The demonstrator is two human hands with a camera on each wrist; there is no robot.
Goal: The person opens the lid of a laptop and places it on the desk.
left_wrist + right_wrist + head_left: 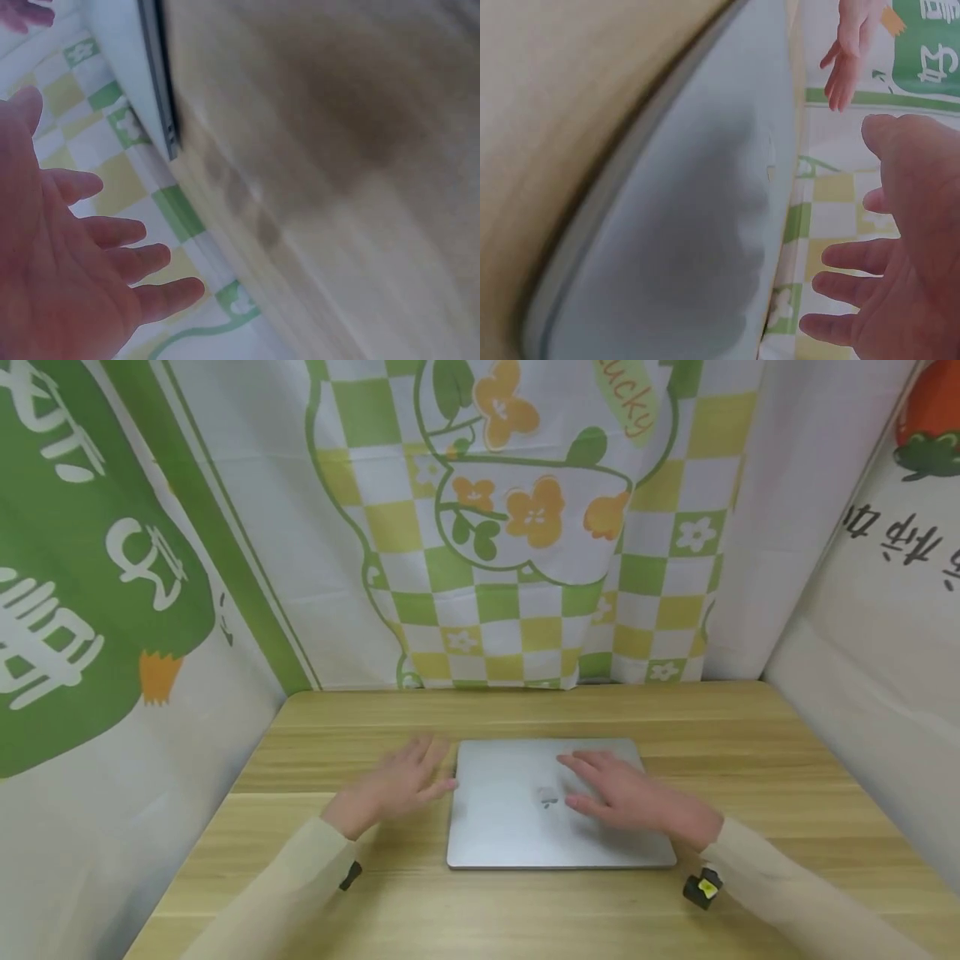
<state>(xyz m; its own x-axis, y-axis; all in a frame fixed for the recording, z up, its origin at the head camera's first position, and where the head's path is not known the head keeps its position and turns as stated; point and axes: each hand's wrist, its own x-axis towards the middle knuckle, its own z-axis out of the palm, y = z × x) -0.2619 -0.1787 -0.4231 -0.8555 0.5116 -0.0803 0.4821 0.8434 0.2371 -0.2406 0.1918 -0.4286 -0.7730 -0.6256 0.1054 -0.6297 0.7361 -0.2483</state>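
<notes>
A closed silver laptop (510, 835) with an apple logo lies flat on the wooden table (360, 902). Just off its left edge, my left hand (401, 781) hovers with fingers spread, slightly blurred. In the left wrist view the left hand (67, 247) shows its palm, holding nothing, beside the laptop's edge (154, 82). My right hand (618, 789) is above the right part of the lid, fingers extended. The right wrist view shows a gap between the right hand (907, 262) and the lid (667, 225), with the hand's shadow on it.
A patterned curtain (525, 610) hangs behind the table's back edge. Printed cloth walls (75, 568) stand on both sides. A black wrist device (702, 888) sits at the right sleeve, and a dark strap piece (350, 875) at the left.
</notes>
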